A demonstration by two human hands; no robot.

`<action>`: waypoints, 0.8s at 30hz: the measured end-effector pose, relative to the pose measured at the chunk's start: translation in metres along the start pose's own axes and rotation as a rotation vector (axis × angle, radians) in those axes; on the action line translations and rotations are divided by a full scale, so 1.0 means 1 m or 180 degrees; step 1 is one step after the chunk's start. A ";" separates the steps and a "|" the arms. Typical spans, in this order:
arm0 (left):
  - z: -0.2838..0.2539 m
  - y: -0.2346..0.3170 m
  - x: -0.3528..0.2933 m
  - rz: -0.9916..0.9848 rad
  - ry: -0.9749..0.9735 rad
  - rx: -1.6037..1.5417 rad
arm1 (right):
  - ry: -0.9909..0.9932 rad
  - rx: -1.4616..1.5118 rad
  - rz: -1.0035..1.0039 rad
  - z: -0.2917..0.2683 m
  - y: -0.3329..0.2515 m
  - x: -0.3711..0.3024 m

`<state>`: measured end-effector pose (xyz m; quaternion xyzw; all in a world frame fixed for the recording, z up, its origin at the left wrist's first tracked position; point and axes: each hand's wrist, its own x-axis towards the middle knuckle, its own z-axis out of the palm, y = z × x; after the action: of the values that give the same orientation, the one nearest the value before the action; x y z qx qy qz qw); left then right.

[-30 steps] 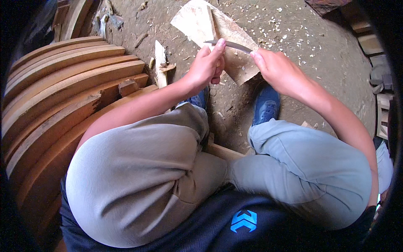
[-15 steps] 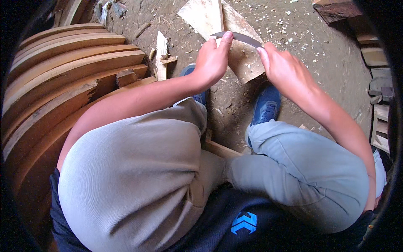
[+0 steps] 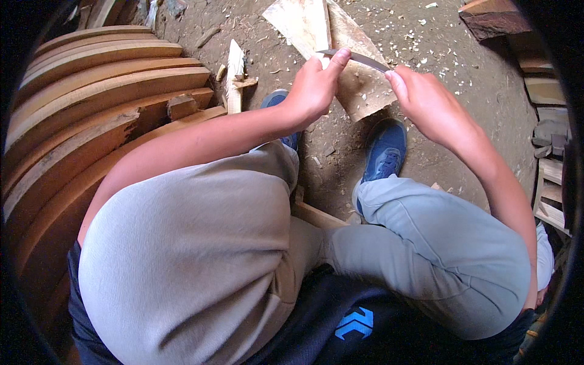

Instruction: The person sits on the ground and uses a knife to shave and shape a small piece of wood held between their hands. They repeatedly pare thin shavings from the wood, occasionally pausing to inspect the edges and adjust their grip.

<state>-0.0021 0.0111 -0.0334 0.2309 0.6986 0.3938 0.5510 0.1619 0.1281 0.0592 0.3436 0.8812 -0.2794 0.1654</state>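
My right hand (image 3: 429, 103) is closed at the right end of a curved knife (image 3: 368, 61); its handle is hidden in my fist. The dark, narrow blade spans the gap between my hands and curves left to a point. My left hand (image 3: 313, 91) is closed, its thumb raised against the blade near the tip. A small pale piece of wood (image 3: 324, 61) shows at the top of this fist, mostly hidden by the fingers. Beneath the blade, flat wooden boards (image 3: 365, 97) lie on the ground, strewn with shavings.
Curved wooden planks (image 3: 109, 79) are stacked along the left. A split wood piece (image 3: 235, 76) lies beside them. My blue shoes (image 3: 386, 146) flank the boards' near end. Wood blocks (image 3: 496, 18) and other pieces line the right edge. Shavings litter the dirt floor (image 3: 438, 48).
Both hands and the knife have shifted slightly right in the picture, and the right hand sits a little lower. The grip on the knife looks the same.
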 end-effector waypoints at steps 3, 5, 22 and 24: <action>0.000 0.002 0.001 -0.0042 -0.0041 0.0185 | -0.0029 0.0044 0.0009 -0.002 0.002 -0.001; 0.001 0.002 0.002 -0.0021 -0.0059 0.0252 | -0.0008 0.0025 -0.0014 -0.003 0.003 -0.001; 0.004 -0.011 0.015 0.0395 0.0922 0.0713 | 0.0390 -0.0452 0.0203 0.016 -0.011 -0.001; 0.007 -0.008 0.015 0.0431 0.0833 0.0478 | 0.0466 -0.0412 0.0208 0.018 -0.009 0.001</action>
<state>0.0009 0.0203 -0.0494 0.2647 0.7747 0.4035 0.4086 0.1565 0.1129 0.0480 0.3802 0.8955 -0.1905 0.1315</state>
